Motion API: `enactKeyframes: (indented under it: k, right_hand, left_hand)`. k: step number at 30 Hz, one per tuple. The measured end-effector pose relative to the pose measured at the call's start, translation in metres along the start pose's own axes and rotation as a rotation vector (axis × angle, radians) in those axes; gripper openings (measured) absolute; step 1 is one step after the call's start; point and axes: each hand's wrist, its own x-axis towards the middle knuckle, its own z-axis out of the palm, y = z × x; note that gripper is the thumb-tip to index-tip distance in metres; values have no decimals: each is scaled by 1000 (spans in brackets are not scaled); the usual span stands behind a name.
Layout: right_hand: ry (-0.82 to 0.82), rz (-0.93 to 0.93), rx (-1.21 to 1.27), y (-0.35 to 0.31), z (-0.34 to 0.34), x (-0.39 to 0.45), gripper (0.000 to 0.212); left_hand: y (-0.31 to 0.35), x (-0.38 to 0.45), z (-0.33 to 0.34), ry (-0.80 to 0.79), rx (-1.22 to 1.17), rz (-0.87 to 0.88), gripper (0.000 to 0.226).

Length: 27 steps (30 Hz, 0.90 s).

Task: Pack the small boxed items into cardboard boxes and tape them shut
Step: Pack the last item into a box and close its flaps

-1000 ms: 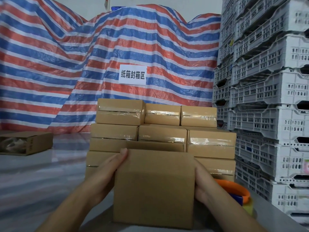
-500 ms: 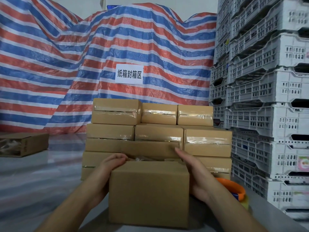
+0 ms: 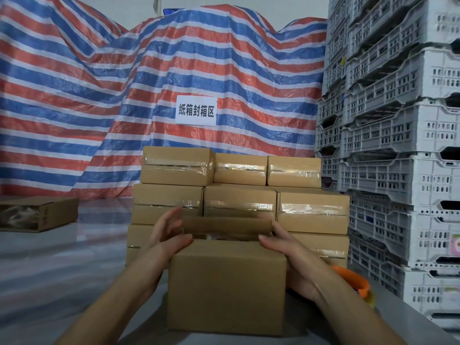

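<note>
— Head view: what's there?
— A plain matte cardboard box (image 3: 226, 292), rectangular, long axis left-right, on the grey worktop (image 3: 49, 282) before stacked taped boxes (image 3: 239, 202).
— And the grip?
— Left hand (image 3: 165, 239) and right hand (image 3: 288, 255) flank its top, fingers straight on the flaps.

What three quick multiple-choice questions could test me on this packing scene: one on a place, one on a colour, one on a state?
1. Where is the orange tape dispenser?
A. on the stacked boxes
B. right of the front box, behind the right hand
C. far left

2. What colour are the stacked crates?
A. white
B. green
C. black

3. The front cardboard box is:
A. taped shut
B. crushed flat
C. untaped, far flap up

Answers:
1 B: it peeks out past the right hand.
2 A: pale plastic.
3 C: the left hand and the right hand are at the flaps, and no tape shows.
</note>
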Motion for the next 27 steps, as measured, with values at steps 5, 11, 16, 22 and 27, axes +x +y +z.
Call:
enactKeyframes:
  k: [5,11,16,22,27]
  right_hand:
    - [50,-118,-65,-3,3,-4,55]
    - [120,-108,-129,3,3,2,33]
    - [139,-156,-191,3,4,3,29]
    - [160,-130,-206,3,4,2,20]
    - [160,-104,-204,3,3,0,36]
  left_hand:
    - [4,-1,1,68,195,-29,16]
    - [9,-3,-2,51,274,-6,17]
    - [25,2,-3,-36,538,-10,20]
    - [53,5,31,-163,1140,248,28]
    - [40,-3,64,-453,1369,306,57]
